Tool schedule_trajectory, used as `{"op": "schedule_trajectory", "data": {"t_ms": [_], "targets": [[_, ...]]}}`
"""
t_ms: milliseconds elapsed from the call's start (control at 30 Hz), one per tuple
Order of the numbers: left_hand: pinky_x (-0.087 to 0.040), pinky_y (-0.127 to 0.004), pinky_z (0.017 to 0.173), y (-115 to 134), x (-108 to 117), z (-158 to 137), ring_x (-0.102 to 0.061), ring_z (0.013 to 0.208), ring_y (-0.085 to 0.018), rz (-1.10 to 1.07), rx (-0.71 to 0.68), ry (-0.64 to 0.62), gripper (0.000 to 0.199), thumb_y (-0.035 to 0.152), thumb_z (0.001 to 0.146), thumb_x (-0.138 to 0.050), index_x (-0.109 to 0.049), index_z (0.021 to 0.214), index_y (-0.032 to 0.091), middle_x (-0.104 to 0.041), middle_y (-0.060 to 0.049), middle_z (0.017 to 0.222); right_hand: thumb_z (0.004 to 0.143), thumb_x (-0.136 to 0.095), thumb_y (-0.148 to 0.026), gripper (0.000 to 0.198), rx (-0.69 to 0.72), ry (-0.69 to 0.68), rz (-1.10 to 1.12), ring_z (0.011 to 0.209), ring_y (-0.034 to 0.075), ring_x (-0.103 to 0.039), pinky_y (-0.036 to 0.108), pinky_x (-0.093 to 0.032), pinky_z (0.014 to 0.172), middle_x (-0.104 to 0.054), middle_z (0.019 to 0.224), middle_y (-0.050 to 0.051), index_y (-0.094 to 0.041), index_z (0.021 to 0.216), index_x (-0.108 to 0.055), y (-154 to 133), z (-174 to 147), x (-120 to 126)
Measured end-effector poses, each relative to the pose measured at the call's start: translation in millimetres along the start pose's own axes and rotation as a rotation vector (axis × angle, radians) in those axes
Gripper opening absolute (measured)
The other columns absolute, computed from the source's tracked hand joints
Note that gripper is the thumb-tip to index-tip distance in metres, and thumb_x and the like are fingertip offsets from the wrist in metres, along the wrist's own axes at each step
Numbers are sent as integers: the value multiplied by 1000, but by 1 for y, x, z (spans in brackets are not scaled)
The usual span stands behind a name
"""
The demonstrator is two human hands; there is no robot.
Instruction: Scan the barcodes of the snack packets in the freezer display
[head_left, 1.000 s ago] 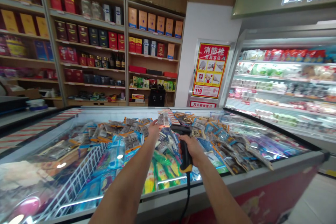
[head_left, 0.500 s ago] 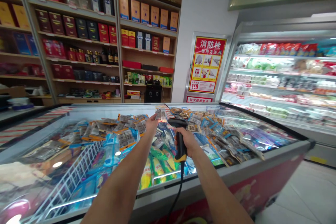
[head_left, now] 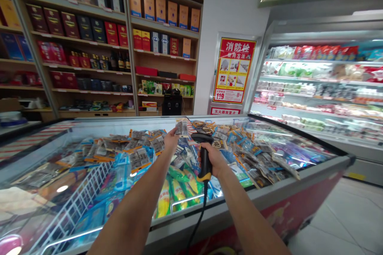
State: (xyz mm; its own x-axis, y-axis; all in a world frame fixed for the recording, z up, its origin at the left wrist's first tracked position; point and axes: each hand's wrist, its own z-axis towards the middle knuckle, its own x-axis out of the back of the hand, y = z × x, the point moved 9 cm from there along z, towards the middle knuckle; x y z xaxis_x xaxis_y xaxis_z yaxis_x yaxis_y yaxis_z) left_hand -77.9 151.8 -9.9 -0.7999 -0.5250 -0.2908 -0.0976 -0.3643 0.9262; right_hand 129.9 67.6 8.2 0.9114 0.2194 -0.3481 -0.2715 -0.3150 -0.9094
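My left hand [head_left: 171, 138] is closed on the edge of a small clear snack packet [head_left: 181, 127], held up over the freezer with its face toward me. My right hand [head_left: 213, 158] grips the handle of a black and yellow barcode scanner [head_left: 206, 163]. The scanner's head lies just right of the packet, a small gap between them, and its black cord [head_left: 199, 217] hangs down over the freezer's front edge. Below the hands, yellow and green ice-cream packs [head_left: 179, 193] show through the glass. Several similar packets [head_left: 140, 157] lie spread on the glass at left.
The chest freezer [head_left: 299, 185] spans the front, with a white wire basket [head_left: 80, 199] inside at left. More packets [head_left: 257, 157] are heaped at right. Behind stand shelves of boxed bottles [head_left: 161, 10], a red poster [head_left: 234, 69] and a lit open fridge [head_left: 317, 79].
The view has shifted slightly, so the shelves sit a little further left and higher. Both hands keep their holds on the packet and the scanner, with hardly any movement between them.
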Motion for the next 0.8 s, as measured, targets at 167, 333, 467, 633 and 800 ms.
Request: {"op": "schedule_trajectory", "data": {"t_ms": [167, 333, 467, 633, 800], "targets": [[-48, -26, 69, 6, 4, -5, -62, 75, -15, 91, -10, 28, 54, 2, 57, -50, -59, 110, 11, -67, -9, 99, 71, -49, -30, 15, -5, -34, 48, 35, 10, -45, 22, -37, 35, -49, 43, -4, -17, 64, -50, 3, 2, -6], [-48, -25, 62, 8, 8, -9, -62, 67, -14, 212, -7, 27, 54, 4, 61, -50, -56, 114, 10, -68, -10, 96, 70, -49, -32, 16, -39, -116, 88, 36, 9, -45, 21, -37, 36, -50, 44, -4, -16, 70, -52, 7, 0, -13], [-48, -26, 64, 12, 22, -4, -63, 71, -17, 461, -16, 56, 54, 3, 63, -49, -55, 115, 13, -68, -9, 96, 68, -52, -32, 16, -3, -69, 55, 37, 9, -47, 21, -37, 35, -51, 47, -3, -16, 67, -51, 3, -1, -1], [-44, -38, 82, 32, 50, 4, -60, 93, -28, 872, -101, 116, 46, 0, 62, -48, -63, 104, 10, -67, -15, 97, 68, -52, -31, 16, 62, 97, 5, 34, 10, -45, 21, -37, 32, -49, 42, -3, -16, 61, -50, -8, 0, 41], [-34, -46, 95, 61, 58, -4, -41, 118, -31, 1059, -257, 247, 42, 2, 67, -46, -59, 105, 10, -51, -18, 122, 70, -52, -29, 16, 104, 245, 2, 33, 9, -44, 22, -38, 32, -49, 41, -3, -17, 60, -49, -22, -2, 95]]}}
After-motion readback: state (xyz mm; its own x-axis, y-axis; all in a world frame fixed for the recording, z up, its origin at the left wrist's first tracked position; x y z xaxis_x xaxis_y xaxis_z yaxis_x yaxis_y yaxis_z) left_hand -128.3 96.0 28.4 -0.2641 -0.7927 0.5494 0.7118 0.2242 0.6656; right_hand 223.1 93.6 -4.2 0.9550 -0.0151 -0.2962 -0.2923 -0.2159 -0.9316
